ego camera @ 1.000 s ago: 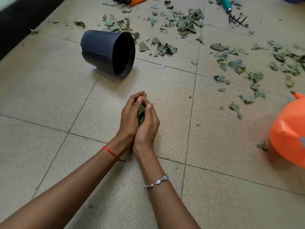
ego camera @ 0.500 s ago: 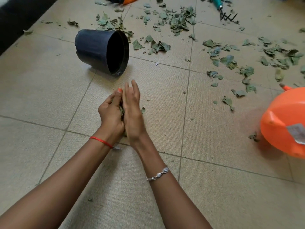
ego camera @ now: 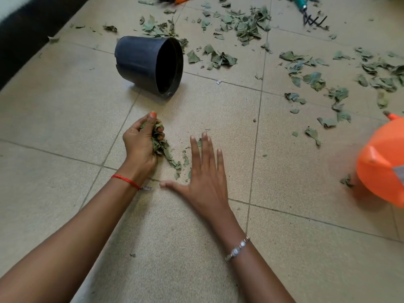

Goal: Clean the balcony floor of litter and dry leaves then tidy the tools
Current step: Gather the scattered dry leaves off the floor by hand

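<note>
Gripping dry leaves (ego camera: 159, 142) in curled left hand (ego camera: 138, 147); holding right hand (ego camera: 206, 182) spread flat at 3 o'clock; noting black pot (ego camera: 140, 60) tipped at 12 o'clock.

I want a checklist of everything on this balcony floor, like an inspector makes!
Surface: beige tiled floor, littered.
Job's things: dry leaves scattered at the far side and right; black pot lying on its side; hand rake at the far edge.
Clutter: orange plastic container at right.
Grips: left hand holds a bunch of leaves; right hand open, fingers straight, holds nothing.
Cables: nothing seen.
Surroundings: dark strip along the far left.
</note>
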### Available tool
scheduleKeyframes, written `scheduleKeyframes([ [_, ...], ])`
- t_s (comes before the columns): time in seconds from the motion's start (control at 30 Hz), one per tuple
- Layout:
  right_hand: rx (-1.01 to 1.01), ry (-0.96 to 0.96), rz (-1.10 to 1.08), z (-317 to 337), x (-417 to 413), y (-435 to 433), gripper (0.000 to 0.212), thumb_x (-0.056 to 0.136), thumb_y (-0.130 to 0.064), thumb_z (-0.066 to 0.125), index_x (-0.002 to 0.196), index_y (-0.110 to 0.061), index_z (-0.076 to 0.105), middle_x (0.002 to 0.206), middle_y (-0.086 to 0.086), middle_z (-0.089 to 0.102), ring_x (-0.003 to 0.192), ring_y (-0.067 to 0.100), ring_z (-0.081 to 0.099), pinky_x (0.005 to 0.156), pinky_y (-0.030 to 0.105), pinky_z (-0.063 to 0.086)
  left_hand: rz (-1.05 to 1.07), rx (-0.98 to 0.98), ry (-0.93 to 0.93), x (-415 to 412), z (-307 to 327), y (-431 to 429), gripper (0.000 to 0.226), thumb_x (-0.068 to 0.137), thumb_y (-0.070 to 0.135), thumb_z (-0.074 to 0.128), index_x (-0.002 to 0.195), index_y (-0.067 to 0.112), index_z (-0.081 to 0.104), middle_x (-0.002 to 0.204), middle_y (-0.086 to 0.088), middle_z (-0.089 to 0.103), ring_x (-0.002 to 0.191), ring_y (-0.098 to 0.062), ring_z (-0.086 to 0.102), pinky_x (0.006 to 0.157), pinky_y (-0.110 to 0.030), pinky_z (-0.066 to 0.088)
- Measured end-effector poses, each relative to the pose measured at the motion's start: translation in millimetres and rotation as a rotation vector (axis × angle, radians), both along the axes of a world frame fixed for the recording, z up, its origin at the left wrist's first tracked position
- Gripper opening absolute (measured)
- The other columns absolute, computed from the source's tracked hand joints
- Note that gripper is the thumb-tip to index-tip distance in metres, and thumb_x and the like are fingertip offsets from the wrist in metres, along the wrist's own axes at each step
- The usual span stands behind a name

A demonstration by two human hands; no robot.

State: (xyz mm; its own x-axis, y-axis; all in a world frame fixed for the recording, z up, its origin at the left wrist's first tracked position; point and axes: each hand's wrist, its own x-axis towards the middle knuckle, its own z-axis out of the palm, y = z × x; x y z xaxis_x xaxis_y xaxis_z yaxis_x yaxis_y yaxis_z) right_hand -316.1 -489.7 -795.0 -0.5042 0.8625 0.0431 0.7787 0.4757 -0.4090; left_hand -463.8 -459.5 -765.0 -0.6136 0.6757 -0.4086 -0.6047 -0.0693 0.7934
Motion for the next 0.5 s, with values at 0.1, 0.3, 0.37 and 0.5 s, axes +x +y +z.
scheduleKeyframes([
  [0.1, -0.003, -0.038, -0.060, 3.3, -19.7, 28.2, 0.106, 0.073, -0.082, 0.029, 0.147, -0.021, -0.015, 0.156, 0.009, -0.018, 0.144, 0.018, -0.017, 0.117, 0.038, -0.011, -0.007, 0.007, -0.020, -2.8, -0.7, -1.4, 0.006, 0.087, 0.012, 0.064, 0.084, 0.008, 0.059, 0.059, 0.003, 0.059, 0.049, -0.006, 0.051, 0.045, -0.018, 0.042],
  [0.3, 0.002, 0.126, 0.087, 3.8, -23.5, 47.3, 0.058, 0.096, -0.046, 0.040, 0.145, -0.017, 0.031, 0.155, 0.005, 0.024, 0.144, 0.015, 0.016, 0.118, 0.025, 0.006, 0.002, 0.017, -0.020, -6.2, -1.2, -0.8, 0.006, 0.088, 0.011, 0.062, 0.083, 0.008, 0.059, 0.058, 0.003, 0.059, 0.049, -0.006, 0.051, 0.046, -0.019, 0.041],
  [0.37, -0.008, 0.207, 0.146, 1.5, -14.5, 40.3, 0.044, 0.097, -0.032, 0.046, 0.137, -0.013, 0.047, 0.147, 0.004, 0.039, 0.139, 0.014, 0.031, 0.116, 0.021, 0.014, -0.001, 0.015, -0.006, -5.2, -1.8, -0.6, 0.007, 0.088, 0.011, 0.063, 0.082, 0.009, 0.059, 0.058, 0.003, 0.059, 0.048, -0.006, 0.050, 0.044, -0.019, 0.041],
  [0.5, -0.077, 0.231, 0.178, 7.8, 9.6, 23.6, 0.046, 0.098, -0.031, 0.044, 0.139, -0.011, 0.043, 0.147, 0.002, 0.040, 0.138, 0.011, 0.031, 0.114, 0.018, 0.017, -0.017, -0.015, 0.060, -1.1, -2.2, -3.4, 0.008, 0.087, 0.013, 0.064, 0.080, 0.010, 0.061, 0.060, 0.004, 0.060, 0.049, -0.007, 0.051, 0.047, -0.021, 0.043],
])
